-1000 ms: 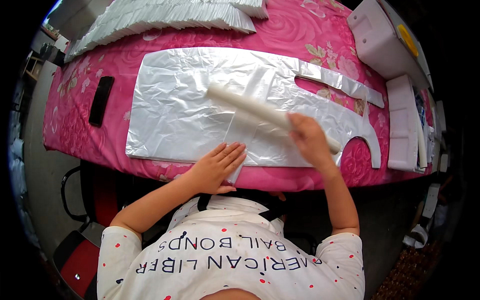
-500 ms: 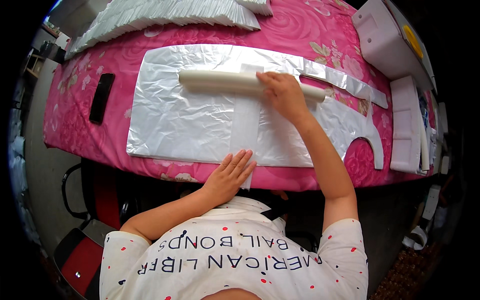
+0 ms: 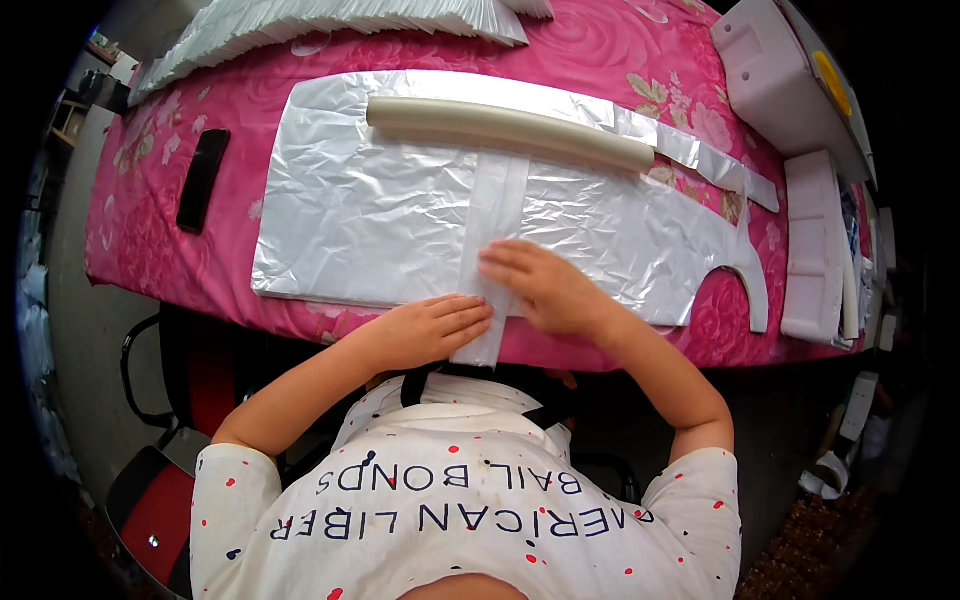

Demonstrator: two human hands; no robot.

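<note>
A stack of shiny white plastic vest-style bags (image 3: 360, 220) lies flat, its handle loops to the right. Across its middle runs a narrow translucent white strip (image 3: 492, 205), whose lower end hangs over the near table edge. My left hand (image 3: 430, 328) lies flat at the stack's near edge, fingers stretched out and their tips on the strip. Just right of it, my right hand (image 3: 545, 288) is over the strip with fingers extended, a little blurred, holding nothing visible. A long off-white tube (image 3: 510, 130) rests across the far part of the stack, untouched by either hand.
A pink flowered cloth (image 3: 590, 50) covers the table. A black phone (image 3: 203, 180) lies at the left. More folded white bags (image 3: 330, 25) are piled along the far side. White foam boxes (image 3: 790, 80) stand at the right. Red-and-black chairs (image 3: 150, 515) are below left.
My right hand has let go of the tube and come back toward me onto the strip. The tube now lies farther away. My left hand has shifted slightly left, its fingers turned rightward.
</note>
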